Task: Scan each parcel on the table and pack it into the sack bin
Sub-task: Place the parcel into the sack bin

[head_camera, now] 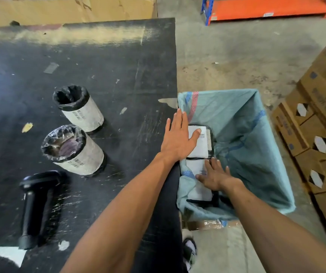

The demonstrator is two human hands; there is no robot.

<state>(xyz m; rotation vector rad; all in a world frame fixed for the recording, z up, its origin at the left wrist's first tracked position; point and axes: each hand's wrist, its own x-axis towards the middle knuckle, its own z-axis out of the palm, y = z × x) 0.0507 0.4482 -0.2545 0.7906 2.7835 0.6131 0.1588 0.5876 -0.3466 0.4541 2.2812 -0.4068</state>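
While two parcels (79,134) stand left on the desk (119,75) near the scanner (34,205), both flat, released hands, left (178,138) and right (215,176), press parcels inside the sack (246,134), centre right.

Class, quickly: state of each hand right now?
Left hand: open, fingers straight, at the sack edge.
Right hand: open, flat on a parcel in the sack.

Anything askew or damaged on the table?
Mild only: the scanner lies flat on its side on the table, whose black top is scuffed, with scraps stuck to it. Both cylindrical parcels stand upright.
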